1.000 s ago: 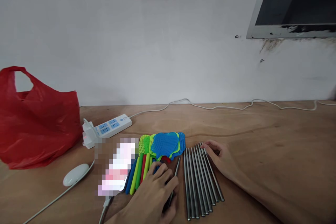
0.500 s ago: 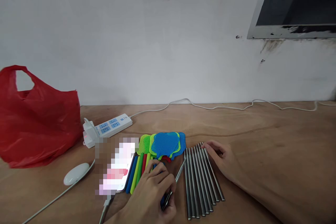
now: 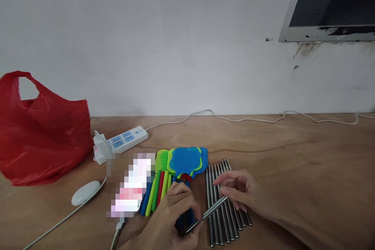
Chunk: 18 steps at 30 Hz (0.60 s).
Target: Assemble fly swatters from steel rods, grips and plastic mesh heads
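My left hand (image 3: 174,216) is closed around a slim metal rod (image 3: 215,208), which slants up to the right across a row of similar rods. At the rod's upper end, the thumb and fingers of my right hand (image 3: 237,189) close on its tip. Beneath that hand, several metal rods (image 3: 218,226) lie side by side on the table, their upper parts partly covered. Left of them are coloured handle tubes (image 3: 155,191) in blue, green, yellow and red, some hidden by my left hand. Mesh fly swatter heads (image 3: 185,159) in blue and yellow-green overlap above the tubes.
A lit phone (image 3: 133,187), blurred out, lies left of the tubes with a cable plugged in. Farther left are a white mouse-shaped object (image 3: 85,193), a power strip (image 3: 125,140) and a red plastic bag (image 3: 43,136). A white cord (image 3: 243,120) runs along the wall.
My right hand has moved left and down from the tops of the laid-out rods to the held rod's end. That rod now tilts farther to the right in my left hand.
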Each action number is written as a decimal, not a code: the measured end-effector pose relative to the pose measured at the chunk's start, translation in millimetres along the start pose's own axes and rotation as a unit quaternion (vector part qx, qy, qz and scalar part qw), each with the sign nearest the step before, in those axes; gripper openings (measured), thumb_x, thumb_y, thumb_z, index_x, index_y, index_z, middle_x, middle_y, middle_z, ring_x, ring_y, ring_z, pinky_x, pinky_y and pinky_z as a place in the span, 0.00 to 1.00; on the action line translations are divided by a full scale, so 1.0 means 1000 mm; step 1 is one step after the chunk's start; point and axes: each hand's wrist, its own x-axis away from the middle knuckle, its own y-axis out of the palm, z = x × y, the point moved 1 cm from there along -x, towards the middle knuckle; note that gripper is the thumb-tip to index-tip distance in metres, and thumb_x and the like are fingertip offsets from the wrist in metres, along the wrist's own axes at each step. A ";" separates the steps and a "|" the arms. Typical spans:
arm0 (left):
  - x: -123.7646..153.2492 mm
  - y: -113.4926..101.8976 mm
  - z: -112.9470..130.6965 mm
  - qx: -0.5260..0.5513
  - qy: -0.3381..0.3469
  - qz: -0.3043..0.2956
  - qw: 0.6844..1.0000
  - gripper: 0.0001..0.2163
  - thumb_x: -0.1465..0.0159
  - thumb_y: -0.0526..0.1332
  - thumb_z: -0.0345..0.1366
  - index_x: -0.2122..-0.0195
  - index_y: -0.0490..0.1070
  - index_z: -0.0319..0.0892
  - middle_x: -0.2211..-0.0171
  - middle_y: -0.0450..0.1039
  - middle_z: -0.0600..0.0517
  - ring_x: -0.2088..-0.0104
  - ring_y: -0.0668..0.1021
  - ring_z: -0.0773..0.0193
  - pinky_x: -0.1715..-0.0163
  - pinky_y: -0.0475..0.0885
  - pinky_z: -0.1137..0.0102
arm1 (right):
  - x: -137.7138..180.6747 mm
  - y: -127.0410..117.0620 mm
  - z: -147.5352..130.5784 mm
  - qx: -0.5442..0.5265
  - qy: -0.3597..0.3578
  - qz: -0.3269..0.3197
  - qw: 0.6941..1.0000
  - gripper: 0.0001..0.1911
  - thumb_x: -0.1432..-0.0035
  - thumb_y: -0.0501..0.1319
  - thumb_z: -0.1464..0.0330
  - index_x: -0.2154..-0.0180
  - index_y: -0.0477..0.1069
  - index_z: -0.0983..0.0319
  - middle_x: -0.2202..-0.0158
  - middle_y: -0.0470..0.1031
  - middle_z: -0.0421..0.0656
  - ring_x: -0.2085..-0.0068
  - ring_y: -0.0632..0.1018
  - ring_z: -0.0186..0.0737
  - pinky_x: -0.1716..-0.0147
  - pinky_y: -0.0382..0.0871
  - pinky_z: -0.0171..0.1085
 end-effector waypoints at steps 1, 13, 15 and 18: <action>0.000 0.000 0.000 -0.001 -0.004 -0.008 1.000 0.08 0.44 0.60 0.24 0.68 0.67 0.45 0.70 0.72 0.55 0.64 0.74 0.61 0.61 0.67 0.65 | 0.000 0.002 0.000 -0.025 0.014 -0.001 1.000 0.19 0.47 0.69 0.53 0.66 0.77 0.63 0.74 0.76 0.40 0.84 0.66 0.26 0.87 0.58 0.27; -0.006 -0.012 0.007 -0.029 -0.062 -0.067 0.995 0.06 0.31 0.54 0.30 0.64 0.69 0.44 0.67 0.73 0.53 0.64 0.74 0.61 0.58 0.68 0.64 | -0.001 -0.007 -0.013 -0.312 0.050 0.185 0.931 0.17 0.55 0.77 0.58 0.74 0.78 0.64 0.74 0.75 0.39 0.78 0.69 0.24 0.80 0.67 0.23; -0.007 -0.012 0.008 -0.051 -0.060 -0.079 0.994 0.07 0.32 0.54 0.29 0.67 0.69 0.44 0.69 0.73 0.53 0.65 0.73 0.61 0.59 0.67 0.64 | -0.002 -0.012 -0.011 -0.341 0.056 0.208 0.915 0.17 0.57 0.78 0.59 0.75 0.77 0.63 0.74 0.74 0.38 0.78 0.68 0.25 0.80 0.66 0.23; -0.008 -0.012 0.009 -0.092 -0.041 -0.092 0.991 0.07 0.34 0.55 0.27 0.68 0.68 0.43 0.69 0.74 0.54 0.65 0.73 0.60 0.59 0.66 0.64 | -0.003 -0.015 -0.007 -0.361 0.064 0.219 0.904 0.16 0.57 0.78 0.60 0.75 0.77 0.63 0.75 0.73 0.38 0.78 0.66 0.26 0.82 0.64 0.23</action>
